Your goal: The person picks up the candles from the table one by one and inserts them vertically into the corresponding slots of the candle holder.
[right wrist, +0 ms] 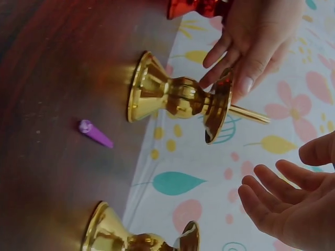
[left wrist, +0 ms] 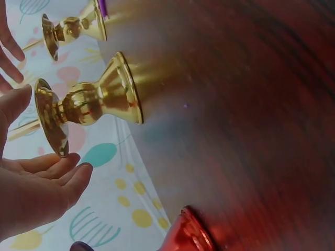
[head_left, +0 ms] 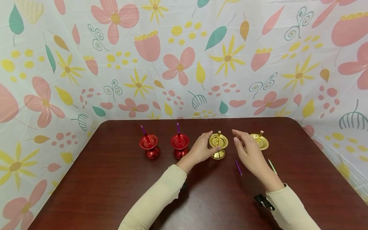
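A gold candle holder [head_left: 218,155] stands upright with a bare stem rising from its dish. My left hand [head_left: 201,148] holds its dish by the rim, thumb on one side and fingers on the other, as the left wrist view shows. My right hand [head_left: 249,151] hovers to the right of this holder with fingers spread, holding nothing; its open palm [right wrist: 301,204] shows in the right wrist view. Behind the right hand is a second gold candle holder [head_left: 263,142], partly hidden. A purple candle [head_left: 238,167] lies on the table near the right hand.
Two red candle holders [head_left: 151,152] [head_left: 180,153] stand to the left, each with a purple candle [head_left: 178,128] upright in it. A light green candle [head_left: 272,166] lies right of my right wrist. The dark wooden table [head_left: 100,185] meets a flower-patterned cloth [head_left: 184,95] behind.
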Available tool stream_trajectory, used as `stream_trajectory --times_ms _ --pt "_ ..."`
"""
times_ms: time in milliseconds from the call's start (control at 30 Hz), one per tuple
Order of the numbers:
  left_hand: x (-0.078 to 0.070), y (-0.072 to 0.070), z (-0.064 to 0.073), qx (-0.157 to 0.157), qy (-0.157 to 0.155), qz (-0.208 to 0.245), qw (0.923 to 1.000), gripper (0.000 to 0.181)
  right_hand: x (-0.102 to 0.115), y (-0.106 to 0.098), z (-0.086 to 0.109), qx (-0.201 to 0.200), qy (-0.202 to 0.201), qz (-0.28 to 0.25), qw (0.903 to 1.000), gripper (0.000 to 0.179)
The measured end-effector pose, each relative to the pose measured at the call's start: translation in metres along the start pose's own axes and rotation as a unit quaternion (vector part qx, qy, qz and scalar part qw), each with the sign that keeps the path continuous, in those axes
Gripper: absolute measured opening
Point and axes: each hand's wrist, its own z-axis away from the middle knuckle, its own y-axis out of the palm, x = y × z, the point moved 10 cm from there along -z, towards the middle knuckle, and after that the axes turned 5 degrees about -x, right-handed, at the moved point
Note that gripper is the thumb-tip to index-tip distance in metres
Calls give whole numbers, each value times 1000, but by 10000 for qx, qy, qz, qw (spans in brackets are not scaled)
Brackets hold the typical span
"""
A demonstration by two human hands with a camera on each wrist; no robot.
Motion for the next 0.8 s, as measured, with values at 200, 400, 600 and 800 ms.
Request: stream_trajectory --times_ms 200,400,600,800 --pt "5 5 -2 13 -108 -12 9999 76 -6 5 6 139 98 93 9998 30" --pt "5 7 -3 98 -137 -42 9998 76 -11 11 13 335 193 110 9992 31" --pt "4 5 -3 94 -101 -59 9999 74 -14 14 17 479 212 192 9984 31" --pt "3 3 -4 63 -95 -75 9999 74 -18 18 20 682 135 480 9964 30"
